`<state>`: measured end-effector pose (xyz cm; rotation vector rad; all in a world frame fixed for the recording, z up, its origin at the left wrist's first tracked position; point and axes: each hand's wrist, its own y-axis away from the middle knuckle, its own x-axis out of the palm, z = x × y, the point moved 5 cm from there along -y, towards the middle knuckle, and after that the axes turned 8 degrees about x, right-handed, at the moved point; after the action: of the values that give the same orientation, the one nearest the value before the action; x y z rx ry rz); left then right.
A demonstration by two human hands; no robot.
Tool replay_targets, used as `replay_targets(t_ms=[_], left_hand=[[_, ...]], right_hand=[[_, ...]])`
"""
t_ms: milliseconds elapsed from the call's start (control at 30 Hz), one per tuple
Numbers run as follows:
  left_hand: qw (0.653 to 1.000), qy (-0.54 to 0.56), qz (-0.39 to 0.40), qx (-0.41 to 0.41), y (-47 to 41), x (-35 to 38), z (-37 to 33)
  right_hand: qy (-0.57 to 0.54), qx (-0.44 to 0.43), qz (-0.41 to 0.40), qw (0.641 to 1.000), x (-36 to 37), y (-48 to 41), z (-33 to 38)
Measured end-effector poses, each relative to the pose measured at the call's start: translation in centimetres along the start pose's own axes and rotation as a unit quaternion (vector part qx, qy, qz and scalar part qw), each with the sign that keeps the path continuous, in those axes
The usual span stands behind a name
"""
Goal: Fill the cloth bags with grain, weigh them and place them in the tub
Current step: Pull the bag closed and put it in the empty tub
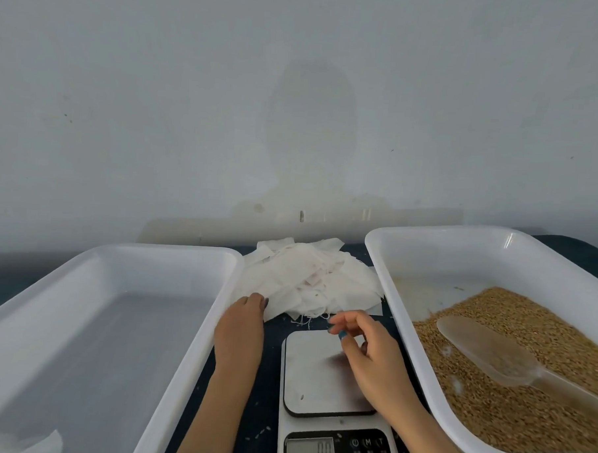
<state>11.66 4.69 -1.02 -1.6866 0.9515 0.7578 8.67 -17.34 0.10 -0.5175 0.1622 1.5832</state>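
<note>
A heap of white cloth bags [309, 278] lies at the back of the dark table, between two white tubs. My left hand [243, 323] rests at the heap's near left edge, its fingertips on a bag. My right hand [361, 338] hovers above the far edge of the digital scale [322, 374] with fingers loosely bent, close to thin strings that trail from the bags; whether it pinches a string is unclear. The scale's plate is bare. The right tub [427, 245] holds brown grain [523, 390] with a clear plastic scoop [491, 351] lying on it.
The left white tub [125, 253] has one pale cloth piece [31, 444] at its near corner. A grey wall stands close behind the table. A few loose grains lie on the dark table beside the scale.
</note>
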Motion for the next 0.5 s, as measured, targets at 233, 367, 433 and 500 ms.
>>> replay_targets(t_ms=[233, 367, 433, 500], left_hand=[[0.959, 0.223, -0.168, 0.045, 1.9, -3.7, -2.3], [0.933, 0.134, -0.214, 0.257, 2.9, -5.6, -6.2], [0.897, 0.062, -0.233, 0.372, 3.9, -5.7, -8.4], [0.874, 0.034, -0.235, 0.425, 4.6, -5.6, -9.7]], right_hand=[[-0.006, 0.000, -0.005, 1.000, -0.2, -0.1, 0.0], [-0.032, -0.006, -0.003, 0.999, -0.2, -0.1, 0.6], [-0.050, -0.018, -0.006, 0.999, -0.3, 0.1, 1.2], [-0.060, -0.024, -0.016, 0.998, -0.4, 0.1, 1.3]])
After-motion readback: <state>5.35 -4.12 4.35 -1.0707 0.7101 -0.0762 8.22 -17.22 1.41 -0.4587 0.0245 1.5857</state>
